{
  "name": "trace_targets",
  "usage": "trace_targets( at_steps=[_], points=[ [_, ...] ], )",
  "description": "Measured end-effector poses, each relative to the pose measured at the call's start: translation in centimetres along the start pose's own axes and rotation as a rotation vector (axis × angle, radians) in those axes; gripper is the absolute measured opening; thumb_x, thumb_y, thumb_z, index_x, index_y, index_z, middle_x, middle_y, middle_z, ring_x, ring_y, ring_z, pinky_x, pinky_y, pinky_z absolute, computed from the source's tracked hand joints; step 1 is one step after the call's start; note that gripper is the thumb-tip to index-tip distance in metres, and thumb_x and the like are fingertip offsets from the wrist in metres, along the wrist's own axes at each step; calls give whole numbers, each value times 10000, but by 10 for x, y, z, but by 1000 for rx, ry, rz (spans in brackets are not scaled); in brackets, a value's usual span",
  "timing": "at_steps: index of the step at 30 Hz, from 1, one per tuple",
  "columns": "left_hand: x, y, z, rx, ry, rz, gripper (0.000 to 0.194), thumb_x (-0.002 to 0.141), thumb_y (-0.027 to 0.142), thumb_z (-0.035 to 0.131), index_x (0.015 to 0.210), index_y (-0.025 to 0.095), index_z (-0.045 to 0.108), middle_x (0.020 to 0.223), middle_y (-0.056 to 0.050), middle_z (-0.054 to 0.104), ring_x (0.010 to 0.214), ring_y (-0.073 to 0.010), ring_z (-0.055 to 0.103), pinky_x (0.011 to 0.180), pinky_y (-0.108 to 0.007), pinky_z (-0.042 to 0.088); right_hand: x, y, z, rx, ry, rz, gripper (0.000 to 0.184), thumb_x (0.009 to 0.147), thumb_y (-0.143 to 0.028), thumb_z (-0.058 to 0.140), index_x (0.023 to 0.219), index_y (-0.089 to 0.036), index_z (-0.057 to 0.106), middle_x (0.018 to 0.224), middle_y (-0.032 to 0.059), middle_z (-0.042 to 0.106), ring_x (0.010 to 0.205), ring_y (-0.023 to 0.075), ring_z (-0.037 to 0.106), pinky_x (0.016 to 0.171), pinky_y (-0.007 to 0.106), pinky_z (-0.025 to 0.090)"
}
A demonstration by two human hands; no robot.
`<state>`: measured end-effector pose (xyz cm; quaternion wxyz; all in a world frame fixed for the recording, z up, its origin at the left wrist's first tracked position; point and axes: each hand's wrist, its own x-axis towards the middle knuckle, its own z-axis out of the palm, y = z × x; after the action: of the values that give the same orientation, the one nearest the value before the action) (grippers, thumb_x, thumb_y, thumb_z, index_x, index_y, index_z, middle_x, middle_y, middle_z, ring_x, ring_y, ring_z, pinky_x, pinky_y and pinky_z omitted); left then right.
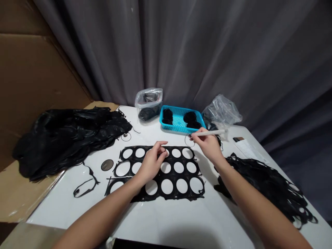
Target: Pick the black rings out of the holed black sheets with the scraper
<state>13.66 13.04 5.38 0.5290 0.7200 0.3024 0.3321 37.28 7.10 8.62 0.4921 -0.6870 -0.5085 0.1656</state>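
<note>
My left hand (151, 162) hovers over or rests on a black sheet with rows of round holes (158, 197). Its fingers are loosely bent and apart, and I see nothing held in them. My right hand (207, 143) is closed on a slim white pen-like stick (214, 132), whose upper end points right. Close to those fingertips is a thin dark ring (185, 141), just in front of the blue basket (168, 129); whether the fingers touch it I cannot tell. Black round pieces (190, 117) lie in piles in that basket.
A large heap of black sheets (70, 135) lies at left, and black perforated strips (264, 186) lie at right. A dark disc (107, 165) and a black scrap loop (85, 188) are on the white table (166, 221). Clear plastic bags (149, 103) flank the basket, before a grey curtain (176, 52).
</note>
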Motion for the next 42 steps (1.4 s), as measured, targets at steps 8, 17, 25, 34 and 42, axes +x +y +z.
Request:
trace_targets(
  at_steps=[8, 17, 25, 34, 42],
  points=[
    [11, 3, -26, -315, 79, -150, 262, 853, 366, 694, 1017, 165, 657, 999, -100, 759, 999, -222, 705, 919, -337, 496, 128, 24, 86, -161, -2, 32, 122, 813, -257, 556, 699, -216, 540, 775, 65, 727, 786, 215, 696, 720, 271, 483],
    [3, 20, -20, -733, 34, -477, 315, 840, 374, 757, 930, 164, 540, 1072, -128, 725, 823, -219, 755, 717, -336, 611, 109, 19, 88, -205, -60, 48, 146, 770, -289, 616, 664, -213, 550, 738, 60, 686, 817, 229, 646, 754, 305, 456],
    [-1, 30, -17, -779, -47, -456, 372, 835, 416, 761, 969, 169, 518, 1013, -118, 744, 805, -228, 760, 713, -322, 612, -1, -35, 35, 681, -537, 353, 294, 755, -393, 786, 737, -193, 571, 1024, 77, 739, 918, 203, 670, 797, 322, 510],
    [-6, 31, -11, -733, -161, -428, 447, 833, 524, 727, 1011, 180, 502, 1004, -129, 747, 827, -243, 756, 767, -377, 603, -36, -42, 28, 609, -413, 334, 265, 765, -396, 802, 752, -211, 614, 944, 45, 751, 762, 161, 637, 739, 294, 502],
    [-17, -6, 8, 166, -351, 22, 295, 991, 361, 508, 1257, 237, 540, 1328, -126, 613, 1312, -287, 528, 1083, -489, 415, -2, 50, -51, 113, 191, 286, 285, 706, -455, 763, 706, -217, 606, 811, 83, 734, 823, 265, 667, 710, 358, 487]
  ],
)
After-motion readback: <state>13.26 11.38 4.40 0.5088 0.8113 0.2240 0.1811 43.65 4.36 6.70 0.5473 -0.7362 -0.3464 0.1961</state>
